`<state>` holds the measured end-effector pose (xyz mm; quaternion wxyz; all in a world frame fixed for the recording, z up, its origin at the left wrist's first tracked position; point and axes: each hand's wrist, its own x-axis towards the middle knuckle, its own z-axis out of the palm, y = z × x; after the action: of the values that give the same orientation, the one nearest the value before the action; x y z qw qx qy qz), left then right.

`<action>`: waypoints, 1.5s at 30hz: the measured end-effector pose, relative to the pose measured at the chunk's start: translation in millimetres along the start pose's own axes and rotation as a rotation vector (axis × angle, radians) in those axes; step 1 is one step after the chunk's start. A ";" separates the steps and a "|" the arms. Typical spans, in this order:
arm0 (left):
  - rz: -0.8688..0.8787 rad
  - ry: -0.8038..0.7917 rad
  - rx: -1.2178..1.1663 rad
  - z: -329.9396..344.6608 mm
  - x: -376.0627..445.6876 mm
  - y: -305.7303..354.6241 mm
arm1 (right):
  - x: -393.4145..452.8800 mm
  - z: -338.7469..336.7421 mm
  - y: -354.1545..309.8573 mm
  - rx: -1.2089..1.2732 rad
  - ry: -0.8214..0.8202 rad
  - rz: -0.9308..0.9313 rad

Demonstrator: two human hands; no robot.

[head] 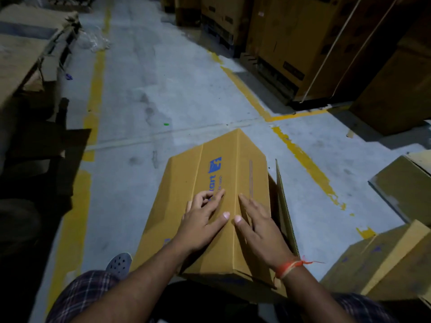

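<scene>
Legs: checked trousers (88, 292) fill the near edge, and a perforated grey shoe (119, 262) shows just left of the box's near corner.
Right wrist: an orange thread (290, 266) is tied round it.
Left hand (201, 221): rests on top of the cardboard box (217, 178), left of the centre seam. The thumb and forefinger are stretched out, the other fingers are a little bent with their tips on the board, and it grips nothing.
Right hand (257, 226): lies flat on the top just right of the seam, fingers straight and close together. Its thumb tip is near the left thumb tip but apart from it, and it grips nothing.
Cardboard box: stands on the floor (144, 85) right in front of the person, in the middle of the scene, its length running away and slightly right. The top flaps lie closed under both hands.
Blue logo (215, 165): printed on the far half of the box top, beyond the fingertips.
Side flap (283, 206): stands up open along the box's right edge.
Near right: flat cartons (384, 257) lie on the floor, apart from the box, with another carton (403, 185) beyond them.
Floor: grey concrete with yellow lines (95, 89) on the left and right. A green speck (166, 124) lies beyond the box.
Far left: a pile of flat cardboard (23, 54), with clear plastic wrap (93, 40) beside it.
Far right: tall stacked cartons (291, 43) in shadow.
</scene>
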<state>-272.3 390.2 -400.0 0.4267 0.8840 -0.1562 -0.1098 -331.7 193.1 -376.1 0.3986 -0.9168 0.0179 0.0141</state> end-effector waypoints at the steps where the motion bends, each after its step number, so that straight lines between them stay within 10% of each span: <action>1: -0.040 -0.004 -0.020 -3.0 2.6 -3.8 | -1.6 -1.1 -1.3 -0.010 -0.019 0.001; 20: -0.590 -0.034 -0.385 -35.2 42.1 -90.3 | -0.1 -59.2 33.1 -0.033 -0.212 0.142; 29: -0.450 -0.127 -0.912 -72.5 49.1 -81.4 | 1.0 -86.7 50.5 0.123 -0.040 0.172; 45: -0.220 0.222 -0.682 -173.6 4.1 -57.5 | 63.5 24.6 36.5 0.748 -0.141 0.217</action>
<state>-201.2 547.5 -339.4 0.6967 0.7090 0.0325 -0.1041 -270.2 184.8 -422.1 0.7017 -0.6978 0.0913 0.1116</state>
